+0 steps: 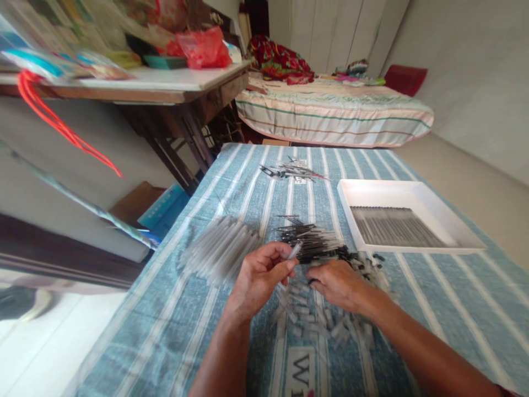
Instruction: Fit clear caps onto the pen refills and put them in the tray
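My left hand [261,274] is closed around a clear pen barrel [295,251] that sticks up from its fingertips. My right hand [336,282] lies knuckles up on a heap of small clear caps [318,320], its fingers curled at the near end of a pile of black pen refills [314,242]; what they pinch is hidden. A stack of clear barrels [223,248] lies just left of my left hand. All of it rests on a blue cloth with white stripes [173,309].
A white tray [430,207] holding a row of assembled pens sits right of the piles. A smaller scatter of parts [293,170] lies at the cloth's far end. A cluttered wooden table [165,82] stands at left and a mattress [330,110] lies behind.
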The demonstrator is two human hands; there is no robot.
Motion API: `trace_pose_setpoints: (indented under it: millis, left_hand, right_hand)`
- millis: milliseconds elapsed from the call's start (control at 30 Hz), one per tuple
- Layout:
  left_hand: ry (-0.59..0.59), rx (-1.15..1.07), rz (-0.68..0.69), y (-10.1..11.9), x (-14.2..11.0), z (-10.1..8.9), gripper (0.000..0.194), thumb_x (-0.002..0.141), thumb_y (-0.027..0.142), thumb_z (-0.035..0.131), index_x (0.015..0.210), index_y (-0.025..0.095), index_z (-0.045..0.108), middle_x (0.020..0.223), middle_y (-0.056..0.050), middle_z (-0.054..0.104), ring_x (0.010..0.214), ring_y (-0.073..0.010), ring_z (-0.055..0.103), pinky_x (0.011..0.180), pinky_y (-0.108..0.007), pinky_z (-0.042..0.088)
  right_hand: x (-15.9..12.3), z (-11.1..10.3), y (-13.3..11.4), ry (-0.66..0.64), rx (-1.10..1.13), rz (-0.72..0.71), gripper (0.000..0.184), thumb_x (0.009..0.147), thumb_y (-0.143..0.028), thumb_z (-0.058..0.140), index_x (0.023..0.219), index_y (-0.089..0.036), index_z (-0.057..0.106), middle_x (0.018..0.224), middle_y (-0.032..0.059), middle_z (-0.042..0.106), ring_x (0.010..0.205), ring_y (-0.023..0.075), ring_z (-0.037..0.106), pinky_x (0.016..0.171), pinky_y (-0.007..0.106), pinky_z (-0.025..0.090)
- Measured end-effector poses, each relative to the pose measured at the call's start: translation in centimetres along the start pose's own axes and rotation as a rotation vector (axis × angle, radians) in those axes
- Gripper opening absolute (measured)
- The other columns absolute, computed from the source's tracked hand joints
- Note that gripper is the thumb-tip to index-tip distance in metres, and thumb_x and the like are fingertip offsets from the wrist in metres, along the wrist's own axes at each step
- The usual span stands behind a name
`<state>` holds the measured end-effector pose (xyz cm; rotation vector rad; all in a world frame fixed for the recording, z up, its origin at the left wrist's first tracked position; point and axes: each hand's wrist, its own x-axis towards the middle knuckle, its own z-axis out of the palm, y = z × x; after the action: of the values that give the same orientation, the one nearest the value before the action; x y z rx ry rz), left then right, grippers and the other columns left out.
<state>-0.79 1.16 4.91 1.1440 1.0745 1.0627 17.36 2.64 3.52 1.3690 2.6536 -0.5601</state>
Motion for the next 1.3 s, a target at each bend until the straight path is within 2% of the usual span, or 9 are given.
trace_pose_setpoints:
  millis: [100,200,300,367,433,567,767,1067,1300]
  left_hand:
    - [-0.039,0.031,-0.019,-0.1,0.0,-0.1,0.010,0.072,0.020,0.064,0.080,0.015,0.061,0.059,0.002,0.058,0.052,-0.0088,0.050,0.047,-0.019,0.040]
    - [-0.075,0.075,-0.039,0.0,0.0,0.0,0.008,0.072,0.019,0.063,0.078,0.014,0.062,0.059,0.002,0.057,0.052,-0.0085,0.049,0.047,-0.019,0.038]
    - [-0.134,0.090,-0.051,0.0,-0.1,0.1,0.005,0.074,0.018,0.062,0.077,0.014,0.062,0.059,0.002,0.056,0.052,-0.0082,0.048,0.049,-0.019,0.038]
    - [-0.172,0.084,-0.051,-0.1,-0.1,0.1,0.006,0.075,0.018,0.061,0.078,0.014,0.062,0.061,0.002,0.055,0.053,-0.0082,0.048,0.050,-0.019,0.038]
    - [-0.198,0.088,-0.052,-0.1,-0.1,0.1,0.006,0.075,0.019,0.060,0.078,0.013,0.062,0.062,0.002,0.055,0.054,-0.0080,0.047,0.051,-0.019,0.037]
    - [-0.227,0.131,-0.057,-0.1,-0.1,0.3,0.008,0.075,0.020,0.061,0.076,0.012,0.061,0.061,0.002,0.053,0.056,-0.0085,0.045,0.052,-0.020,0.035]
    - [-0.230,0.155,-0.066,0.1,-0.1,0.5,0.009,0.074,0.019,0.060,0.075,0.010,0.061,0.061,0.002,0.052,0.057,-0.0088,0.045,0.053,-0.020,0.035]
    - [-0.224,0.194,-0.106,-0.2,-0.1,0.6,0.007,0.073,0.016,0.057,0.076,0.011,0.060,0.060,0.003,0.052,0.056,-0.0086,0.046,0.053,-0.020,0.036]
    - [-0.275,0.173,-0.111,-0.2,0.0,0.6,0.008,0.074,0.019,0.058,0.076,0.012,0.061,0.060,0.004,0.051,0.053,-0.0078,0.045,0.051,-0.020,0.035]
  right_hand:
    - [0.1,0.2,0.3,0.081,0.159,-0.036,0.018,0.079,-0.017,0.050,0.070,-0.017,0.065,0.068,0.0029,0.066,0.065,0.0153,0.059,0.059,0.023,0.036]
    - [-0.2,-0.1,1.0,0.190,0.537,-0.031,0.012,0.077,-0.016,0.051,0.072,-0.015,0.062,0.061,-0.0007,0.061,0.058,0.0116,0.056,0.055,0.021,0.038]
    - [-0.6,-1.0,1.6,0.249,0.982,0.039,0.008,0.074,-0.021,0.058,0.074,-0.014,0.060,0.057,-0.0027,0.058,0.051,0.0096,0.055,0.050,0.020,0.041]
    - [-1.0,-1.6,1.8,0.316,1.165,0.066,0.013,0.070,-0.024,0.065,0.076,-0.013,0.061,0.056,-0.0026,0.060,0.049,0.0095,0.055,0.048,0.020,0.043]
    - [-1.2,-2.1,1.9,0.385,1.248,0.064,0.018,0.067,-0.026,0.069,0.078,-0.013,0.063,0.057,-0.0011,0.062,0.048,0.0098,0.056,0.048,0.021,0.045]
    - [-1.3,-2.2,1.9,0.416,1.268,0.017,0.019,0.070,-0.029,0.068,0.081,-0.013,0.066,0.057,0.0016,0.065,0.048,0.0106,0.057,0.049,0.023,0.048]
    - [-1.2,-1.7,1.8,0.387,1.190,-0.014,0.015,0.072,-0.027,0.065,0.080,-0.015,0.067,0.058,0.0015,0.065,0.049,0.0109,0.058,0.049,0.023,0.049]
    - [-1.5,-2.3,1.4,0.357,0.979,-0.035,0.010,0.076,-0.021,0.059,0.078,-0.015,0.066,0.061,0.0011,0.062,0.053,0.0100,0.056,0.052,0.020,0.046]
    - [-1.7,-2.4,1.2,0.327,0.976,-0.051,0.010,0.077,-0.020,0.057,0.076,-0.014,0.065,0.060,0.0010,0.061,0.053,0.0100,0.055,0.051,0.020,0.045]
